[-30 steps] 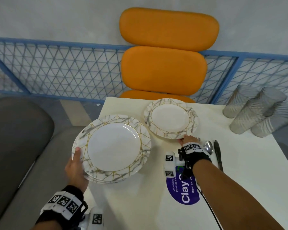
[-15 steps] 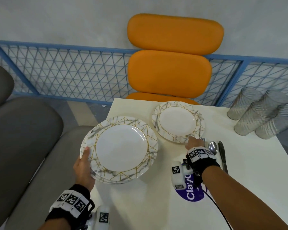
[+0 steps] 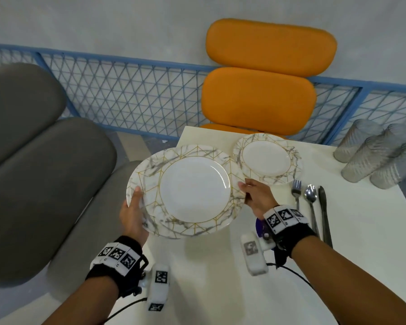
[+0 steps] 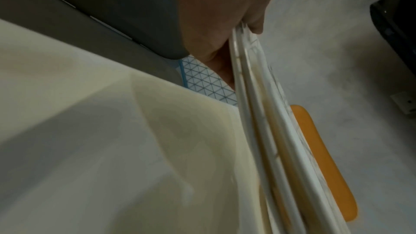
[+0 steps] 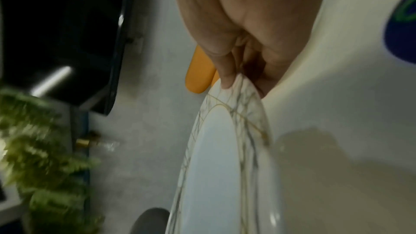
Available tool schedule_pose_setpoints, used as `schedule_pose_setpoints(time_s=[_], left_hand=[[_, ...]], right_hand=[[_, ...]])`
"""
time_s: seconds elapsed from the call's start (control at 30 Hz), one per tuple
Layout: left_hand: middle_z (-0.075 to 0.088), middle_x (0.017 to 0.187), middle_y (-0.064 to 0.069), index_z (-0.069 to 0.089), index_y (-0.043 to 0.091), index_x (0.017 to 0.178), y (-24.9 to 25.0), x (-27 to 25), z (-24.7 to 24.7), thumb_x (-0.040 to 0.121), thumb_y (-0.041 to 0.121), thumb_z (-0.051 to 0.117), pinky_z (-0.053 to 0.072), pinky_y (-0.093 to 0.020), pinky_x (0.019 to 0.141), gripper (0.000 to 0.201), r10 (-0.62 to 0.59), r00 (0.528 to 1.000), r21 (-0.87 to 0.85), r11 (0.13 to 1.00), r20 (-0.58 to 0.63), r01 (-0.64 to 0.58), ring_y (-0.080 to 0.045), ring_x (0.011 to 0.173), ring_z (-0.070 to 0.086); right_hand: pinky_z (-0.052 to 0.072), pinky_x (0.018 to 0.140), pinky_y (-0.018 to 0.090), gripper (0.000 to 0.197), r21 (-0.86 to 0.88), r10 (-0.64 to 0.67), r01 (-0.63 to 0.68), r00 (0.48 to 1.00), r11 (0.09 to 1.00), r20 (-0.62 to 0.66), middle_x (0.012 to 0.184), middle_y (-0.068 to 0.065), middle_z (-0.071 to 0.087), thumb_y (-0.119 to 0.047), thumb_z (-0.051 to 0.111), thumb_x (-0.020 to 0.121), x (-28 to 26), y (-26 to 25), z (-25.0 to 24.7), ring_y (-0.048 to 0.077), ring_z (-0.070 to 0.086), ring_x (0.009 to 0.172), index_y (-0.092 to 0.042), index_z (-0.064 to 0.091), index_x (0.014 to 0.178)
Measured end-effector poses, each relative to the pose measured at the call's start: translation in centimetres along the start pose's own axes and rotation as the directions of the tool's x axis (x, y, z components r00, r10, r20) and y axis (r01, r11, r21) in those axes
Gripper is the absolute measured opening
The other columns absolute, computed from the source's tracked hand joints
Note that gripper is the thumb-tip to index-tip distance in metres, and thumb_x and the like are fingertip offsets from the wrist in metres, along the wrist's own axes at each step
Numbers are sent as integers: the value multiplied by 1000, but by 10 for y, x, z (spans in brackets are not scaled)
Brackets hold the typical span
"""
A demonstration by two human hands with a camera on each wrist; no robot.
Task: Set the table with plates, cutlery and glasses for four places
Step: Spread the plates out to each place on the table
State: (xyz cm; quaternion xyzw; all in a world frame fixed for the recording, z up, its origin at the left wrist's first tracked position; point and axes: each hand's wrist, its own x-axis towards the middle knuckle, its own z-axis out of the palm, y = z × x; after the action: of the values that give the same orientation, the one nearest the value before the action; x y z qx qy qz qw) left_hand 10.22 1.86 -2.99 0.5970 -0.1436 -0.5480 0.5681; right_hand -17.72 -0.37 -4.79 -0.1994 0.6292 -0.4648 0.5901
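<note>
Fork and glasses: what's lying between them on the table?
In the head view, a spoon and a dark knife lie right of the fork; beyond them bare table up to the glasses.

White plates point(image 3: 192, 191) with grey marbled rims crossed by thin gold lines sit stacked above a cream-white table point(image 3: 220, 277); a smaller plate point(image 3: 266, 158) carries the same grey-and-gold marble border around a plain white centre. A silver fork point(image 3: 297, 191), spoon point(image 3: 311, 195) and a darker knife point(image 3: 324, 207) lie beside clear, ribbed glasses point(image 3: 375, 156). An orange chair point(image 3: 263, 95) stands against a pale grey wall point(image 3: 103, 19) and a blue railing point(image 3: 127, 95) with a triangular lattice. Grey seat cushions point(image 3: 33, 160) fill the left. Both wrists wear black bands point(image 3: 288, 231) with black-and-white square markers. A dark blue sticker point(image 5: 403, 29) with green marks shows on the table, and blurred green foliage point(image 5: 45, 149) appears in the right wrist view.
</note>
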Motion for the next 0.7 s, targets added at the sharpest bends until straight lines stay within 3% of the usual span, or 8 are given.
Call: schedule_pose_setpoints(time_s=[0.07, 0.2, 0.27, 0.37, 0.43, 0.57, 0.6, 0.7], left_hand=[[66, 111, -8, 58, 12, 122, 8, 3, -21, 86, 38, 63, 50, -43, 90, 45, 38, 997, 31, 999, -67, -36, -25, 97, 64], [64, 105, -9, 55, 5, 125, 34, 3, -75, 91, 34, 57, 48, -34, 76, 45, 163, 961, 88, 985, -224, -147, -20, 85, 57], [61, 118, -10, 52, 7, 129, 47, 3, -101, 92, 34, 55, 47, -35, 86, 46, 203, 930, 58, 979, -306, -194, -20, 95, 55], [58, 128, -6, 50, 9, 132, 69, -5, -128, 92, 37, 53, 47, -32, 92, 49, 245, 882, -20, 961, -403, -277, -18, 105, 56], [61, 125, -2, 53, 18, 130, 75, 1, -150, 85, 52, 55, 48, -38, 95, 56, 223, 855, -93, 950, -469, -298, -20, 107, 60], [63, 122, 2, 54, 23, 129, 81, 15, -181, 75, 62, 55, 48, -46, 94, 66, 64, 860, -261, 939, -506, -224, -24, 107, 62], [62, 125, 1, 54, 24, 129, 88, -4, -168, 78, 54, 55, 49, -43, 92, 59, 44, 865, -244, 951, -501, -189, -24, 108, 61], [41, 145, -15, 38, 8, 140, 90, -25, -148, 100, 23, 37, 46, -10, 77, 43, 54, 907, -284, 940, -418, -187, -26, 115, 49]], right_hand=[[47, 94, 41, 39, 47, 6, -5, 1000, 999, -21, 110, 18, 60, -5, 62, 86, -3, 2, -9, 26, 54, 95, 5, 53, 122], [42, 104, 44, 39, 72, 4, 5, 993, 997, -116, 122, 27, 57, -2, 60, 86, -14, 18, -31, 30, 56, 101, 6, 53, 123], [39, 106, 46, 38, 18, -8, 11, 985, 1000, -173, 127, 33, 52, -2, 57, 89, -19, 25, -36, 41, 55, 113, 9, 49, 124], [44, 93, 44, 42, -105, 2, -13, 995, 994, -102, 114, 35, 55, -4, 47, 94, -27, 40, -29, 45, 56, 100, 16, 38, 130], [47, 86, 42, 36, -165, 10, -26, 995, 986, -96, 102, 21, 60, -5, 50, 93, -26, 54, -21, 32, 57, 88, 10, 47, 126], [51, 62, 23, 18, -290, 111, -109, 994, 951, -7, 56, -2, 64, -15, 49, 95, -20, 80, 1, 13, 59, 58, -5, 62, 87], [51, 62, 22, 20, -331, 126, -123, 992, 936, -11, 52, -2, 62, -17, 50, 94, -17, 86, 6, 12, 58, 54, -6, 62, 84], [50, 85, 34, 14, -337, 118, -141, 989, 931, -90, 74, 6, 59, -16, 57, 90, -17, 100, 18, 20, 56, 69, -8, 65, 98]])
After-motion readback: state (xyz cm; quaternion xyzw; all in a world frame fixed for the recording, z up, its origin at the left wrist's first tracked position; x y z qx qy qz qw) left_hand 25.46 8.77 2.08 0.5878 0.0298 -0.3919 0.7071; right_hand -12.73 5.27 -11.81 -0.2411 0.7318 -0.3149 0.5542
